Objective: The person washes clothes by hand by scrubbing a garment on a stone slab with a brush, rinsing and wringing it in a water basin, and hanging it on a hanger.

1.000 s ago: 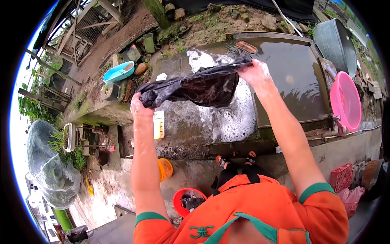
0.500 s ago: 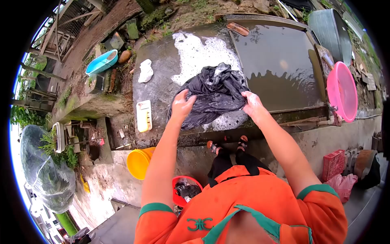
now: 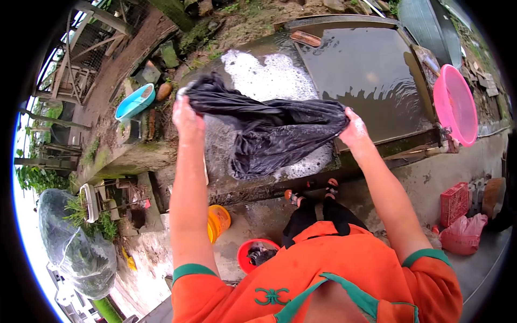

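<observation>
A wet black cloth [image 3: 285, 134], streaked with suds, is stretched sideways between my two hands above the concrete slab. My left hand [image 3: 189, 118] grips one end of it at the upper left, fingers closed around the bunched fabric. At the other end, my right hand [image 3: 354, 129] clasps the cloth close to the edge of the water basin. The cloth's middle sags toward me, and its folds hide what kind of garment it is. White suds [image 3: 269, 78] spread over the slab behind it, with more foam below.
A water-filled concrete basin [image 3: 366, 70] adjoins the slab, with a reddish-brown block [image 3: 305, 38] on its rim. A pink tub [image 3: 455, 105] stands at right, a blue basin [image 3: 134, 101] at left. Near my feet are a yellow bucket [image 3: 219, 222] and a red bucket [image 3: 249, 257].
My left hand has closed on the cloth's left end and moved up and left. The cloth, bunched on the slab before, is now raised and pulled out wide; my right hand has moved slightly right.
</observation>
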